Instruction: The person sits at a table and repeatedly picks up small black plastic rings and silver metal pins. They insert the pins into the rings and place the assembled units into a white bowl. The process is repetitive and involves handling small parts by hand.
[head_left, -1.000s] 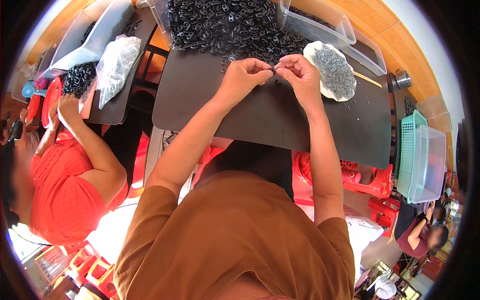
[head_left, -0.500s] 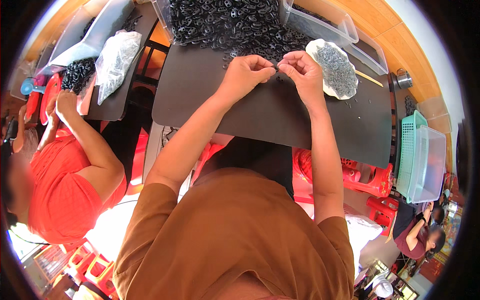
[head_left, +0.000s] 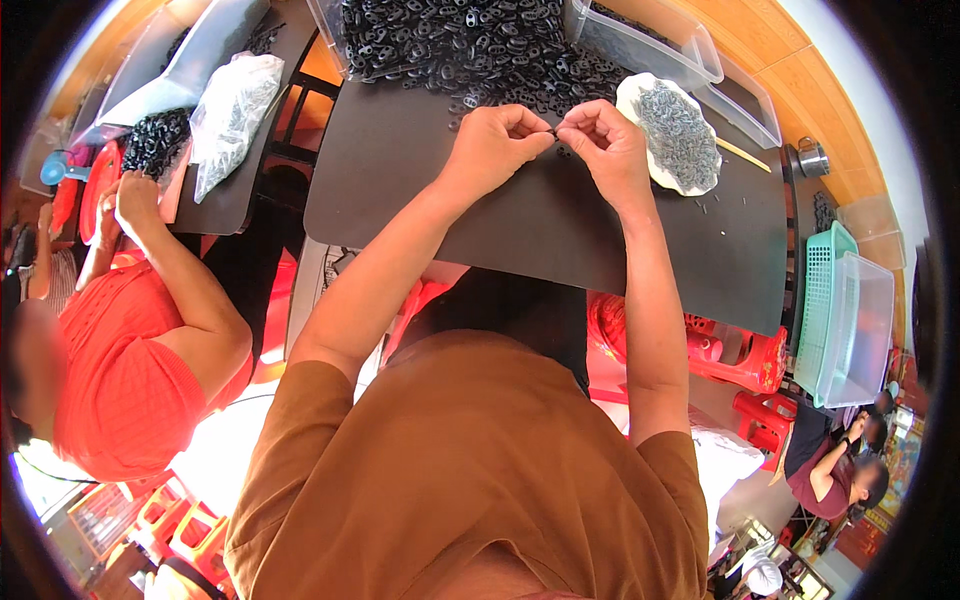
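Observation:
Over the dark table point(head_left: 420, 150), my left hand point(head_left: 497, 148) pinches a tiny dark piece between thumb and forefinger. Its tips meet those of my right hand point(head_left: 605, 145), also closed in a pinch. Most of the piece is covered by the fingers, so its shape cannot be told. Just beyond both hands spreads a large heap of small black two-holed plastic parts point(head_left: 460, 40). Beside my right hand, a pale shallow dish point(head_left: 628, 98) holds a pile of small grey translucent pieces point(head_left: 672, 140).
Clear plastic bins point(head_left: 640, 45) stand at the table's far side. A light stick point(head_left: 742, 155) lies right of the dish. Farther right are a green basket point(head_left: 820, 300) and a metal cup point(head_left: 812, 157). At left, a person in red point(head_left: 150, 360) works beside a plastic bag point(head_left: 235, 115).
My hands stay together in nearly the same place, fingertips still pinched. The view has shifted slightly. The person at left has moved their hands a little.

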